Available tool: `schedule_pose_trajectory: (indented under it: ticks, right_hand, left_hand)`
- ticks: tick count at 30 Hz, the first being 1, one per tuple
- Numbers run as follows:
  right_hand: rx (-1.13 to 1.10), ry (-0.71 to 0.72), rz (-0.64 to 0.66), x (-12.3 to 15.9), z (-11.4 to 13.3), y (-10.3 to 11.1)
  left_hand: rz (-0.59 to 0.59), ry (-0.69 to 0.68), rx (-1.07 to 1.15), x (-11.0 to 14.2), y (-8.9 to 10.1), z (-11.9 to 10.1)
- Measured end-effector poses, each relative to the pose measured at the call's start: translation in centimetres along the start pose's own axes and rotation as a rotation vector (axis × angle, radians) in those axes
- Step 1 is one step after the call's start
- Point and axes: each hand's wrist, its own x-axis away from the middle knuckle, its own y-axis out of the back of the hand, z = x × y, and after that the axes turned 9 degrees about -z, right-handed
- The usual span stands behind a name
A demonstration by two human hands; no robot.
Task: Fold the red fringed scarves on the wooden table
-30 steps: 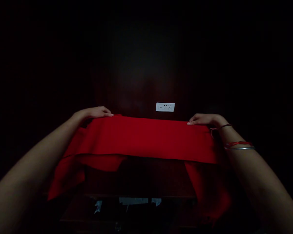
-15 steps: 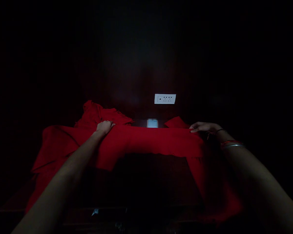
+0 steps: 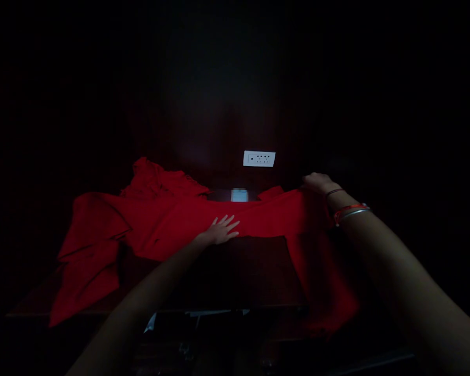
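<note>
A long red cloth, perhaps a shawl, stretches across a dark tabletop, its ends hanging over the front edge at left and right. My left hand lies flat on the middle of the cloth near its front edge, fingers spread. At the right, my right hand is closed on the far edge of the cloth and lifts it a little. Its fingertips are partly hidden. Behind the cloth's left part sits a bunched heap of red fabric with fringes; whether it is the same piece I cannot tell.
A white wall socket plate is on the dark wall behind the table. Below it, a small bright screen stands behind the cloth. Under the table's front edge are pale items too dark to name.
My left hand has left the cloth's far edge, moved right and nearer, and now lies flat with fingers spread. My right hand has risen slightly, raising the cloth's right part.
</note>
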Motion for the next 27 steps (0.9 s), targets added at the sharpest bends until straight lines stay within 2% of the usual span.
schedule_pose_trajectory:
  ticks: [2, 7, 13, 15, 18, 20, 22, 25, 27]
  right_hand:
    - [0.071, 0.003, 0.0, 0.4, 0.4, -0.5]
    - [0.081, 0.015, 0.002, 0.3, 0.0, -2.2]
    - [0.094, -0.022, -0.049, -1.2, -1.3, -2.7]
    - [0.095, -0.034, -0.097, -1.3, -0.5, -3.3]
    - [0.063, -0.014, -0.156, -1.1, 1.9, -4.2]
    - [-0.047, 0.019, -0.119, -1.1, 3.7, -4.5]
    - [-0.169, 0.048, -0.009, -1.3, 4.8, -4.4]
    - [-0.254, 0.063, 0.162, -1.4, 4.5, -4.2]
    - [-0.303, 0.072, 0.218, -0.8, 3.4, -4.2]
  left_hand:
    - [0.052, 0.004, 0.025, 0.0, -0.3, 0.6]
    - [0.077, -0.066, 0.049, 0.9, 0.1, 2.0]
    - [0.093, -0.117, 0.05, 1.6, 0.2, 2.0]
    - [0.09, -0.108, 0.054, 1.6, 0.4, 1.8]
    - [0.11, -0.093, 0.067, 1.5, 0.7, 1.6]
    - [0.114, -0.092, 0.073, 1.3, 0.8, 1.4]
    - [0.029, -0.075, 0.051, 1.0, 0.6, 1.3]
    - [-0.155, 0.045, -0.008, 0.5, -0.2, 1.2]
    - [-0.159, 0.154, -0.019, 0.3, -0.9, 1.3]
